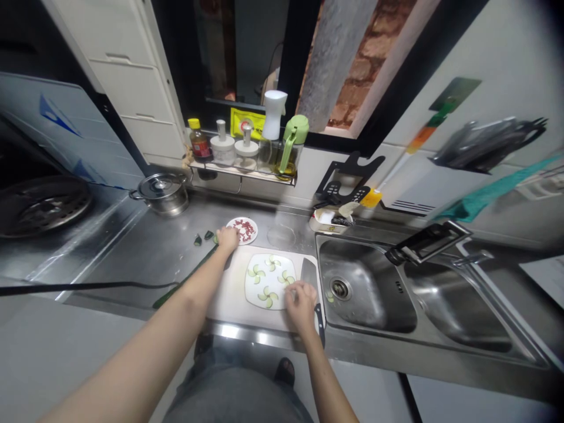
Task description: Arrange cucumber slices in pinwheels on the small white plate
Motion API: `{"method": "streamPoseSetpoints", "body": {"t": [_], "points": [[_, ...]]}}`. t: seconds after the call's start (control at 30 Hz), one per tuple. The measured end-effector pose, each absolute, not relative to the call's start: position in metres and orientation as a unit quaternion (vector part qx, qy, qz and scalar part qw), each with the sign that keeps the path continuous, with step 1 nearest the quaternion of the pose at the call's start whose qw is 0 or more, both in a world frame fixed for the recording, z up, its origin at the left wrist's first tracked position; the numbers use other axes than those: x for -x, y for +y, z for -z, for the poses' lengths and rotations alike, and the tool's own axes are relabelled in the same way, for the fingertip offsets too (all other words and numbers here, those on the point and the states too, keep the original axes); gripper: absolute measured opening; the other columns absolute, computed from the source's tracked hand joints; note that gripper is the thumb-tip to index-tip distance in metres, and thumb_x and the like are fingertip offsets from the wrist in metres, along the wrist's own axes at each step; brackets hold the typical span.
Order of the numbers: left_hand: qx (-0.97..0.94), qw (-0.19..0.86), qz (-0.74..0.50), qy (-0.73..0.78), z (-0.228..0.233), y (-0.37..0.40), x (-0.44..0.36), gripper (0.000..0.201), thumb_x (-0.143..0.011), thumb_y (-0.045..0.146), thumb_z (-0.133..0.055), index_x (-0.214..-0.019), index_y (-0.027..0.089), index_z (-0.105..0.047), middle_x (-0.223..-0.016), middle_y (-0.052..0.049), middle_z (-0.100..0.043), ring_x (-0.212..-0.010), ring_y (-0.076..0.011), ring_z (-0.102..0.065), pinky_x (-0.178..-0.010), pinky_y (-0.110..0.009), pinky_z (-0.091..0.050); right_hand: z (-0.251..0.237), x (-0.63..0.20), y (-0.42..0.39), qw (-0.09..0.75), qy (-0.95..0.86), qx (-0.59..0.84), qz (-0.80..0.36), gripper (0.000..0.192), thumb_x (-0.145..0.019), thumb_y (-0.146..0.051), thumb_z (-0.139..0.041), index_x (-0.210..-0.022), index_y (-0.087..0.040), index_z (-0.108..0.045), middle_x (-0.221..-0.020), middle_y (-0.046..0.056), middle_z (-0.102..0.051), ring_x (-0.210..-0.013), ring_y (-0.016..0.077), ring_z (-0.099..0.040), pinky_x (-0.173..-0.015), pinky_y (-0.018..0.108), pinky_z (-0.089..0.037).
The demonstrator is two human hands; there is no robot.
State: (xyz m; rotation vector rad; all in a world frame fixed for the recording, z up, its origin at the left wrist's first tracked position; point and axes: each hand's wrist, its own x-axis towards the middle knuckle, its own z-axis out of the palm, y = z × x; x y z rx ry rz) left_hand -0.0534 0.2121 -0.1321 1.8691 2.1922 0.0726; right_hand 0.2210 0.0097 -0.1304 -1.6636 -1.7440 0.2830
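On a white cutting board [233, 305] lies a squarish white plate [252, 294]. Thin green-edged slices [268, 296], like cucumber, form several pinwheels on it. My right hand [302, 299] is over the plate's right edge, thumb and fingers pinched beside the right pinwheel; anything between them is too small to make out. Behind the board, my left hand [228, 239] reaches the left rim of a small round plate [247, 239] holding red bits [245, 227]. Its fingers are curled together, their tips partly hidden. A knife [309, 273] rests along the board's right side, partly behind my right hand.
Dark green pieces [198, 239] and a long green vegetable [165, 298] lie left of the board. A lidded steel pot [163, 194] stands at the back left. To the right is a double sink [365, 282]. A rack [242, 170] holds seasoning jars and an oil bottle [293, 147].
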Motion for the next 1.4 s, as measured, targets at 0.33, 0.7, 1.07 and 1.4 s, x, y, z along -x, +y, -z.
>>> {"method": "streamPoseSetpoints", "body": {"t": [0.33,0.7,1.07,1.4], "points": [[-0.673,0.136,-0.018,0.726,0.139,0.224,0.055,0.031,-0.085,0.028,-0.049,-0.1,0.017,-0.074,-0.113,-0.017,-0.068,-0.113,-0.0317,-0.052,-0.092,-0.041,-0.033,0.135,-0.224,0.009,0.36,-0.659,0.651,-0.106,0.016,-0.085,-0.024,-0.053,-0.077,-0.02,-0.066,-0.095,0.007,-0.063,-0.095,0.0242,-0.05,-0.091,0.039,-0.033],[-0.638,0.159,-0.06,0.751,0.138,0.224,0.052,0.028,-0.082,0.034,-0.054,-0.095,0.02,-0.074,-0.103,-0.015,-0.072,-0.11,-0.0305,-0.057,-0.091,-0.039,-0.037,0.136,-0.226,0.012,0.354,-0.667,0.649,-0.091,0.018,-0.086,-0.025,-0.051,-0.077,-0.021,-0.065,-0.095,0.006,-0.063,-0.096,0.0235,-0.051,-0.092,0.038,-0.033],[-0.419,0.421,-0.412,0.691,0.137,0.194,0.03,0.031,-0.071,0.039,-0.068,-0.089,0.016,-0.076,-0.089,-0.008,-0.076,-0.089,-0.0221,-0.068,-0.08,-0.03,-0.05,0.123,-0.215,0.02,0.362,-0.673,0.632,-0.127,0.02,-0.087,-0.025,-0.049,-0.076,-0.02,-0.064,-0.093,0.007,-0.062,-0.097,0.0238,-0.049,-0.092,0.039,-0.034],[-0.351,0.513,-0.491,0.61,0.116,0.142,0.012,0.04,-0.062,0.045,-0.078,-0.091,0.017,-0.076,-0.099,-0.009,-0.076,-0.101,-0.0242,-0.066,-0.089,-0.033,-0.048,0.104,-0.2,0.041,0.36,-0.697,0.607,-0.129,0.017,-0.087,-0.024,-0.052,-0.078,-0.02,-0.066,-0.096,0.008,-0.062,-0.1,0.0244,-0.049,-0.094,0.04,-0.035]]}}
